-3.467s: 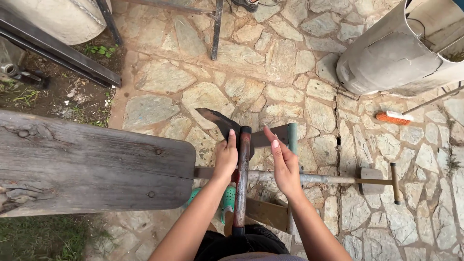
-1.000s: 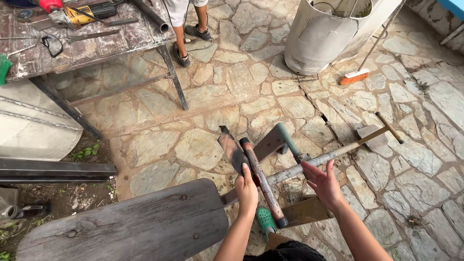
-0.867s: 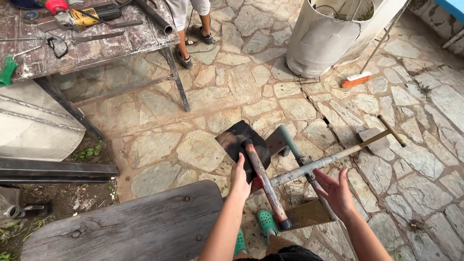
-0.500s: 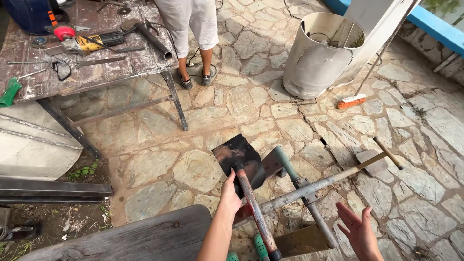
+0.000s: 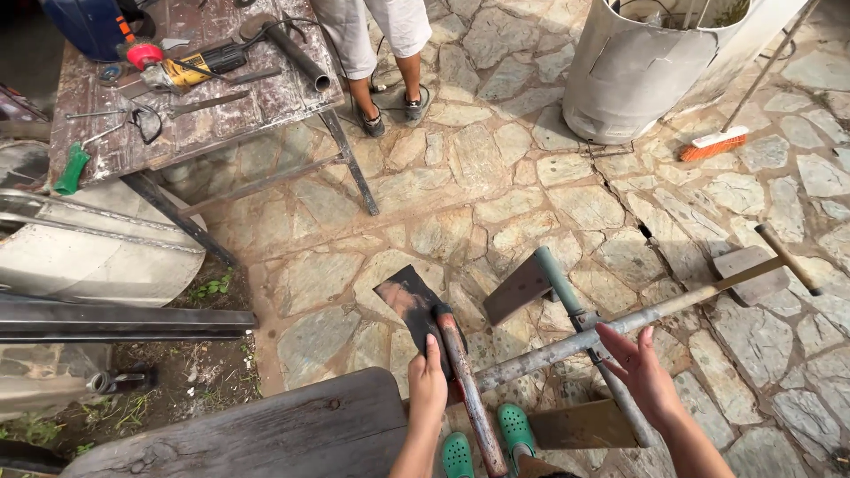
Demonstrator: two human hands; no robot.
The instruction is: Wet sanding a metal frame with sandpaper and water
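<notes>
Two bare hands work over a rusty metal frame of pipes on the stone paving (image 5: 460, 204). The left hand (image 5: 428, 389) closes around a reddish, rusted pipe (image 5: 465, 389) just below the dark flat blade (image 5: 409, 301) at its upper end, fingers wrapped on the pipe as far as the angle shows. The right hand (image 5: 639, 372) hovers spread and empty, palm up, just beside the long grey crossbar (image 5: 620, 326), which runs up right to a flat plate (image 5: 748, 270). A teal-ended pipe (image 5: 567, 296) crosses the bar. Green clogs (image 5: 485, 443) show beneath. A weathered wooden plank (image 5: 266, 434) lies lower left. Another person's legs (image 5: 376, 53) stand by a workbench (image 5: 190, 93) strewn with tools.
</notes>
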